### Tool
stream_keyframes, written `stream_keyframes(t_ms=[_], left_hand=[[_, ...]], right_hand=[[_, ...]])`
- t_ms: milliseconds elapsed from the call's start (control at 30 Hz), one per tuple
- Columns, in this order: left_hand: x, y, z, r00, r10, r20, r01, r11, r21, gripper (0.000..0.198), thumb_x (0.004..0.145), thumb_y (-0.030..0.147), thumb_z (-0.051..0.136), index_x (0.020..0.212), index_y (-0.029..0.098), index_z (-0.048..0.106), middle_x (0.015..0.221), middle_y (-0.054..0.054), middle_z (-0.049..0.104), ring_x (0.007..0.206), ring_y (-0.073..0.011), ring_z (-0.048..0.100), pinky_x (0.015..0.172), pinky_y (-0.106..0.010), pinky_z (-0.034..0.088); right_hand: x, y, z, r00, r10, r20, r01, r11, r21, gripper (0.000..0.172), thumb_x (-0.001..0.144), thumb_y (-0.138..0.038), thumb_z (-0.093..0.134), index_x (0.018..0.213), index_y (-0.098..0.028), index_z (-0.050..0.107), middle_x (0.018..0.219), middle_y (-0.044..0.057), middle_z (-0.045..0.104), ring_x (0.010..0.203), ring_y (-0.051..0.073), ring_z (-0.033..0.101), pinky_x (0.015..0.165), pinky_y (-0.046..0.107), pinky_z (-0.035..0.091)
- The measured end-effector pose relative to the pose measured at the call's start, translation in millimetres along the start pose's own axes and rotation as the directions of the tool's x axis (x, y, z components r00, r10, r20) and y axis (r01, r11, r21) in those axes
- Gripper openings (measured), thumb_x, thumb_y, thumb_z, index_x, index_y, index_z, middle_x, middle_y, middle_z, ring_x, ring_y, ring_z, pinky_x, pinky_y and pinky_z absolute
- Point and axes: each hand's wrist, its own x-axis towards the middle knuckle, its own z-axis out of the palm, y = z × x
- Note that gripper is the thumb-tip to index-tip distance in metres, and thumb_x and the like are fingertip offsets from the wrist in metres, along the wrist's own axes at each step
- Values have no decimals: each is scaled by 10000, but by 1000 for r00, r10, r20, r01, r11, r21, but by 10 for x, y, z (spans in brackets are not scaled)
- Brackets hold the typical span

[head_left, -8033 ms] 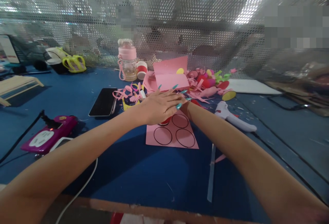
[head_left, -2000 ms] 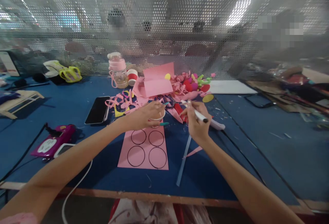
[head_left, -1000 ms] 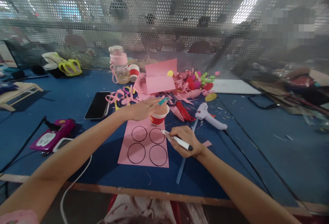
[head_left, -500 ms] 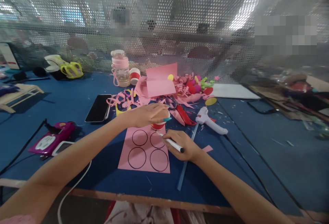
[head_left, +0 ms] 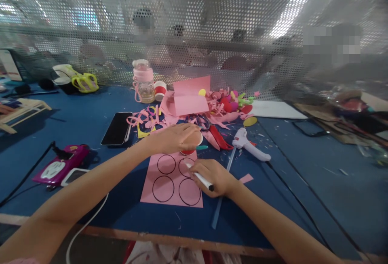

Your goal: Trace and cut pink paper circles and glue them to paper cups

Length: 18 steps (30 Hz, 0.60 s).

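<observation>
A pink sheet of paper [head_left: 147, 193] lies before me with several black circles drawn on it. At its far edge my left hand [head_left: 174, 138] rests over a red and white paper cup [head_left: 188, 152], fingers across its top. A pointed teal piece [head_left: 202, 147] juts out by the fingertips; I cannot tell if it is a nail. My right hand [head_left: 216, 176] grips a white marker [head_left: 201, 181] with a black end, its tip over the upper right circle, apart from the cup.
Right of the paper are a glue gun [head_left: 250, 146] and a clear strip [head_left: 222, 201]. Pink scraps [head_left: 218, 108], red-handled scissors [head_left: 220, 138] and a bottle [head_left: 143, 82] lie or stand behind. On the left are a phone [head_left: 117, 128] and a purple device [head_left: 63, 163].
The marker tip has drawn back a little from the cup's base, towards me. My left hand stays over the cup, its fingers slightly shifted. The whole view has moved slightly.
</observation>
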Motion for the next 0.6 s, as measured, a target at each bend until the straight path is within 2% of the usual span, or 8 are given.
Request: stream_keyframes(t_ms=[133, 333, 600], left_hand=[[-1, 38, 3, 1000, -11, -17, 12, 1000, 28, 600, 892, 521, 393, 1380, 189, 284, 1450, -93, 337, 1311, -251, 338, 1030, -378, 312], [9, 61, 28, 999, -23, -31, 24, 999, 25, 565, 892, 496, 407, 1352, 181, 312, 1401, -96, 391, 1285, -246, 366, 1005, -369, 337], [16, 62, 52, 998, -31, -49, 32, 999, 23, 560, 894, 508, 398, 1338, 173, 328, 1398, -112, 395, 1274, -256, 375, 1000, -377, 335]], right_hand=[[4, -10, -15, 1000, -23, 6, 23, 1000, -20, 121, 824, -120, 405, 907, -195, 451, 700, 43, 609, 588, 146, 547, 522, 253, 421], [-12, 24, 14, 999, -9, 48, 14, 993, -117, 159, 841, -119, 418, 984, -179, 451, 741, 62, 616, 633, 166, 563, 541, 266, 422], [-51, 58, 79, 982, 99, 161, -74, 986, -152, 260, 791, -97, 457, 1046, -140, 469, 836, 116, 638, 714, 209, 590, 591, 306, 473]])
